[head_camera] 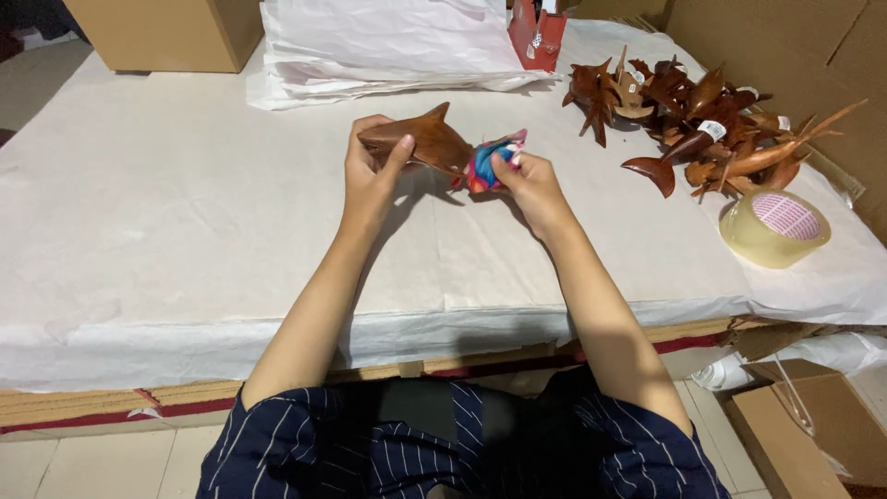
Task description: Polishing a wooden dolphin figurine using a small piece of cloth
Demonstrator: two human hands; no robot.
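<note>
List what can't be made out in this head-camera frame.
- Multicoloured piece: its kind is unclear, mostly covered by the right hand.
- Wooden carving: one end hidden under the left hand.
- Red object: cut by the top edge.
- Pile of carvings: too tangled to count.

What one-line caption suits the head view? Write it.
Left hand holds a wooden dolphin carving; right hand presses a multicoloured cloth against it.
</note>
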